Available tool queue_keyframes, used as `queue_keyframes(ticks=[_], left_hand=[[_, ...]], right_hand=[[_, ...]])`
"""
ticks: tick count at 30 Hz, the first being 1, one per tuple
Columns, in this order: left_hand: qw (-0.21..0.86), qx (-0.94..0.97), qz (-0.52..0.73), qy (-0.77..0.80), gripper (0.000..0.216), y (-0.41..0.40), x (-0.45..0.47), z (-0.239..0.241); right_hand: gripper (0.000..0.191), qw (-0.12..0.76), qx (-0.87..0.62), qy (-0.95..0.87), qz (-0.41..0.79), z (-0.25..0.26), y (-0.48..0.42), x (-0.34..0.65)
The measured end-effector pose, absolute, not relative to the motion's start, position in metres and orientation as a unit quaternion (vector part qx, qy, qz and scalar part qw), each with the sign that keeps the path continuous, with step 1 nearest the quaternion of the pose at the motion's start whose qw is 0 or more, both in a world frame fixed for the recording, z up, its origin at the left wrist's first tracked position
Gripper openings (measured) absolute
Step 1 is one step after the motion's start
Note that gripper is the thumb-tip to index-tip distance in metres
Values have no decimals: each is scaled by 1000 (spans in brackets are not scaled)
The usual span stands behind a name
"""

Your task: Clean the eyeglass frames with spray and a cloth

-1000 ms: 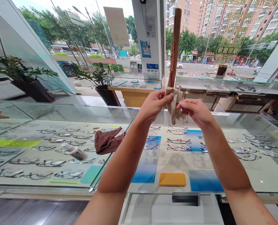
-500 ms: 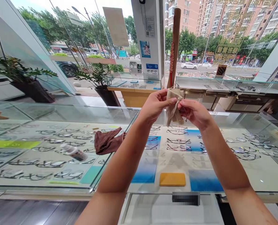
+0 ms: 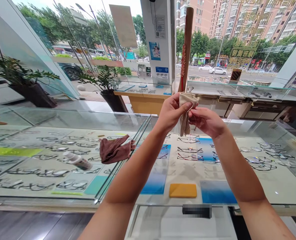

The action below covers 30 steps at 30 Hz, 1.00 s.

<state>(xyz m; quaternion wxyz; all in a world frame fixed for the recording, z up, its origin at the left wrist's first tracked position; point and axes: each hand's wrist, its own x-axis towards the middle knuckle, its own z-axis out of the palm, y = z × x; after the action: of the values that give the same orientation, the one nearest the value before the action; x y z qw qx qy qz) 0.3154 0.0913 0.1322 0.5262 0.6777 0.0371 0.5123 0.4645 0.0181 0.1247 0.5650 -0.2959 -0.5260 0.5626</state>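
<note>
Above the glass counter, my left hand (image 3: pixel 173 109) is closed round a beige cloth (image 3: pixel 184 126), its thumb pressed on the folds. My right hand (image 3: pixel 209 120) pinches close beside it, fingertips against the cloth. A thin wire-like part shows below the right fingers, and a small piece sticks up above the cloth; they look like parts of a pair of glasses (image 3: pixel 193 127), mostly hidden by cloth and fingers. To the left, a crumpled brown cloth (image 3: pixel 115 150) lies on the counter top, with a white spray bottle (image 3: pixel 77 161) lying on its side farther left.
Under the counter glass (image 3: pixel 148 116) stand rows of eyeglasses (image 3: pixel 190 156). A yellow-orange case (image 3: pixel 182 190) sits near the front edge, between blue sheets. A tall wooden post (image 3: pixel 187 50) rises behind my hands. Potted plants (image 3: pixel 113 100) stand by the window.
My left hand has shifted slightly right and wraps further over the beige cloth, which is bunched narrower. The right hand keeps its pinch almost in place.
</note>
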Motion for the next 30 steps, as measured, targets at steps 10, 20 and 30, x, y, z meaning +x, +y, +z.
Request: queue_keyframes(ticks=[10,20,30], left_hand=[[494,622,601,92,48,80,324,127],[602,671,431,48,42,92,291,149],[578,683,444,53,40,94,300,140]], right_hand=[[25,543,-294,-571,541,125,16,453],[24,569,-323,-620,434,132,13,462],[20,602,-274,-569,488,134,9,459]])
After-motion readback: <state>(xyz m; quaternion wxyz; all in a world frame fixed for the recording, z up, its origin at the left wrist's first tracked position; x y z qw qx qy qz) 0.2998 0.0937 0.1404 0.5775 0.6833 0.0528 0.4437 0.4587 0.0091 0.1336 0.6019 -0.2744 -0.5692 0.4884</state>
